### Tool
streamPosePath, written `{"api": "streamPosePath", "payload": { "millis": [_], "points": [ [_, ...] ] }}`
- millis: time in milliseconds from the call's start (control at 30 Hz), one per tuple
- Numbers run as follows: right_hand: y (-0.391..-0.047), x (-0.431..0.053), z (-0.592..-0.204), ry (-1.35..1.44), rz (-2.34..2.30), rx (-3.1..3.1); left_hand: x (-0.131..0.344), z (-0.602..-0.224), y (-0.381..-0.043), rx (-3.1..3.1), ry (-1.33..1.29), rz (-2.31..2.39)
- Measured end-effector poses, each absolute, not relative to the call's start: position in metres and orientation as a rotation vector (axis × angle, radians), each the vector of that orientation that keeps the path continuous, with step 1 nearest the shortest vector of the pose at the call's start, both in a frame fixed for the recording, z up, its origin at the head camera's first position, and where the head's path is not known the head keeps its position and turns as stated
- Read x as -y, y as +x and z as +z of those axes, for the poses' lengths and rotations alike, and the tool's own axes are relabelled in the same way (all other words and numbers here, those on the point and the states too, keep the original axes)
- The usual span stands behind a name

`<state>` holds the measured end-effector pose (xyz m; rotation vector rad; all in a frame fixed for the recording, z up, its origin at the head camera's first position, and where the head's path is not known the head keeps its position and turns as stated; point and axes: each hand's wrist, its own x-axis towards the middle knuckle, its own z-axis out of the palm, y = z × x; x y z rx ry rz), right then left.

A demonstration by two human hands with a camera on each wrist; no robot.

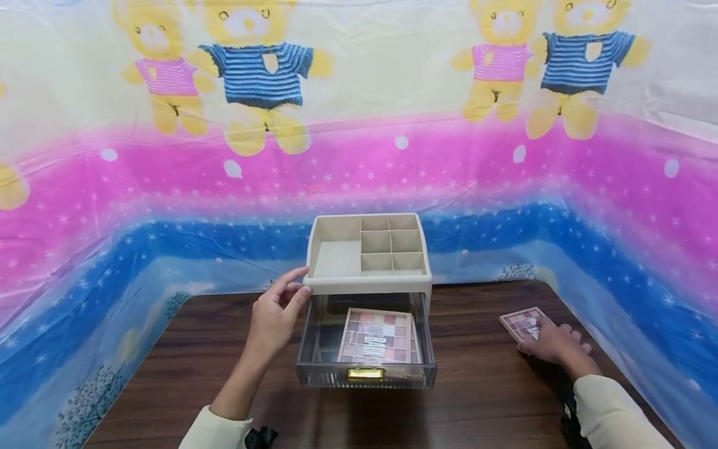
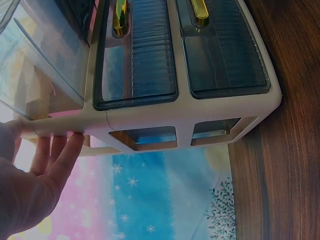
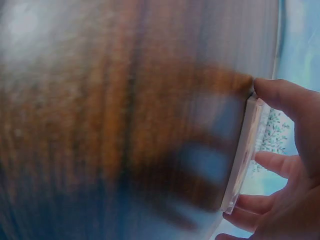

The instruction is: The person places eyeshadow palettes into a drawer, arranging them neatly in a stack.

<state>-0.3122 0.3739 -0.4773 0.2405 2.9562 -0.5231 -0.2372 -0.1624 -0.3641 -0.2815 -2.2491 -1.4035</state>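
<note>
A cream desktop drawer organizer (image 1: 367,284) stands at the table's back middle. Its clear top drawer (image 1: 314,374), with a gold handle, is pulled out. Inside lies an eyeshadow palette (image 1: 374,337) with another partly showing beneath it. My left hand (image 1: 275,315) holds the organizer's upper left front corner, the thumb in front and the fingers along the side (image 2: 62,155). At the table's right, my right hand (image 1: 555,343) grips another eyeshadow palette (image 1: 521,323) by its edges. In the right wrist view, thumb and fingers span that palette (image 3: 242,155), low at the tabletop.
The organizer's top has one large compartment (image 1: 339,259) and several small ones (image 1: 391,242). Below the pulled-out drawer, two lower drawers (image 2: 150,60) with gold handles are closed. A dark wooden table (image 1: 224,324) lies underneath. A bear-printed cloth (image 1: 359,162) hangs around the table's back and sides.
</note>
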Motion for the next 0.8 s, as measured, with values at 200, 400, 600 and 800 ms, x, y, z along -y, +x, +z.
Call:
{"api": "streamPosePath", "payload": {
  "millis": [200,400,600,800],
  "points": [
    [-0.314,-0.376,-0.479,0.282,-0.543,-2.977,0.163,-0.364,-0.237,2.252,-0.273,-1.408],
    [-0.31,-0.38,-0.488,0.297,-0.587,-3.043,0.161,-0.365,-0.239,2.259,-0.273,-1.417],
    [-0.307,-0.376,-0.49,0.291,-0.645,-3.141,0.161,-0.365,-0.24,2.249,-0.268,-1.423],
    [-0.301,-0.363,-0.477,0.183,-0.653,-3.168,0.163,-0.364,-0.239,2.248,-0.255,-1.409]
  ]
}}
